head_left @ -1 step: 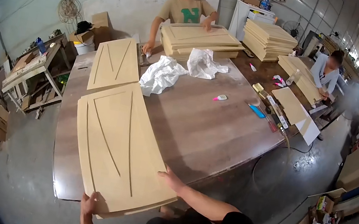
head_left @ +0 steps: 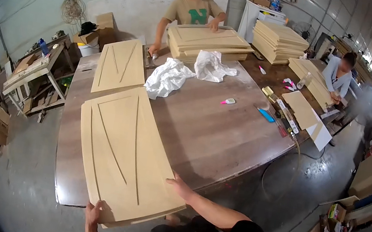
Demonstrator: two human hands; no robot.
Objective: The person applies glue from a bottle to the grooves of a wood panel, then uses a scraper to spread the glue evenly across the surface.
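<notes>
A long beige panel (head_left: 113,153) with thin dark grooves lies lengthwise on the brown table (head_left: 235,144), its near end jutting past the table's front edge. At least one more panel edge shows beneath it. My left hand (head_left: 94,212) grips the near left corner, thumb on top and fingers mostly hidden underneath. My right hand (head_left: 180,187) holds the right edge, thumb on the face and fingers out of sight below. Beyond its far end lies a second grooved panel (head_left: 120,68). Crumpled white cloths (head_left: 167,79) rest to the right of the two panels.
Across the table a co-worker (head_left: 193,11) stands at a panel stack (head_left: 208,38). Another person (head_left: 340,78) bends over panels at the right. A glue bottle (head_left: 228,101), a blue-handled tool (head_left: 266,115) and a hose (head_left: 298,157) lie toward the right. A wooden workbench (head_left: 39,69) stands left.
The near panel and both my hands have shifted very slightly to the right. My grip looks the same.
</notes>
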